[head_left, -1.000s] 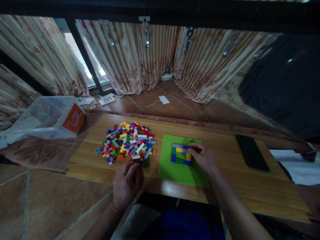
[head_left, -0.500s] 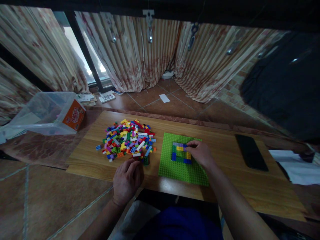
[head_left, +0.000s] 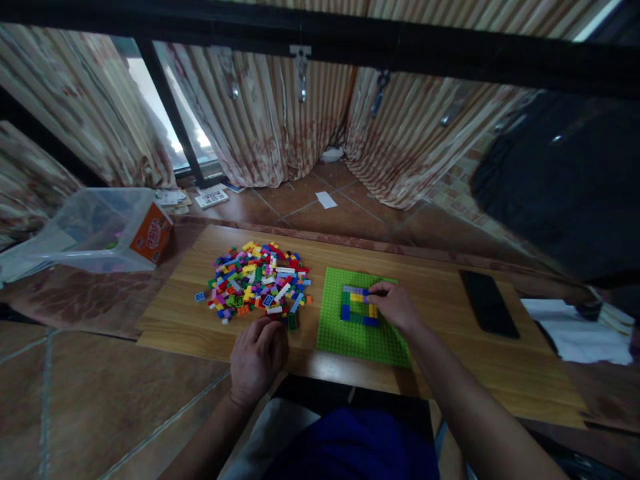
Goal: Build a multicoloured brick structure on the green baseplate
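Observation:
A green studded baseplate point(head_left: 333, 337) lies on the wooden table. On it, blue, green, yellow, grey and purple building bricks form a hollow square point(head_left: 346, 312). My right hand point(head_left: 395, 303) reaches in from the right. Its thumb and forefinger pinch a brick at the square's upper right corner, largely covered by the fingertips. My left hand point(head_left: 257, 357) rests curled at the table's front, its fingers bent inward; whether anything is in them is hidden. Just beyond it spreads a heap of loose coloured bricks point(head_left: 260, 280), with a dark green brick point(head_left: 293, 323) near its fingertips.
A black phone-like slab point(head_left: 489, 303) lies right of the baseplate on the wooden table point(head_left: 440, 333). Left of the table stands a clear plastic bin point(head_left: 100, 257) with an orange label. White papers point(head_left: 575, 330) are at the far right. Beyond are striped curtains and a dark rail.
The view has shifted slightly. My right hand stays at the same corner of the brick square, and my left hand keeps its curled pose beside the heap.

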{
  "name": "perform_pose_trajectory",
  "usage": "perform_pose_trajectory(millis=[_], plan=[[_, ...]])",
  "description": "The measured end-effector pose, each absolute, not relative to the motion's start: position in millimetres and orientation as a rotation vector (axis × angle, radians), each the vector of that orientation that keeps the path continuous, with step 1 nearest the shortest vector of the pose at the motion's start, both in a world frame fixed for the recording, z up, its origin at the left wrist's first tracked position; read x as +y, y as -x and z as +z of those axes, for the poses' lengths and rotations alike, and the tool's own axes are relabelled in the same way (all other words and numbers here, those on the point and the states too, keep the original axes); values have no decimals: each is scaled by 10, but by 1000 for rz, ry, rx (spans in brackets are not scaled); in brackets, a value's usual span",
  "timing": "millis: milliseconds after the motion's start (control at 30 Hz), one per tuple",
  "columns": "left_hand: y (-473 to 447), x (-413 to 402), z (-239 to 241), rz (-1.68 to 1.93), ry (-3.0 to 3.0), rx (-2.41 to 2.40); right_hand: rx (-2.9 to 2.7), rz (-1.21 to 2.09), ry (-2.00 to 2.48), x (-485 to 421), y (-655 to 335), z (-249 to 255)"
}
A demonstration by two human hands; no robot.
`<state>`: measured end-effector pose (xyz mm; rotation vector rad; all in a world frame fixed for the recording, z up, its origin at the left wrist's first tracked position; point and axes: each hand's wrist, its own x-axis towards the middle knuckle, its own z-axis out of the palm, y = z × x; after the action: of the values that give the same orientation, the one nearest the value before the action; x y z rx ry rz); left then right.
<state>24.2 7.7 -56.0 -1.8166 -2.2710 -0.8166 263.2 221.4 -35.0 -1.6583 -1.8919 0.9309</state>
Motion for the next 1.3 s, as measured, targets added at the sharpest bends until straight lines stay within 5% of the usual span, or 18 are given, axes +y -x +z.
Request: perform_pose_trajectory(millis=[1300], plan=[[-244,75,-609,-962,1827,-2238,-1993,776,1652,2397,-2687,-378]])
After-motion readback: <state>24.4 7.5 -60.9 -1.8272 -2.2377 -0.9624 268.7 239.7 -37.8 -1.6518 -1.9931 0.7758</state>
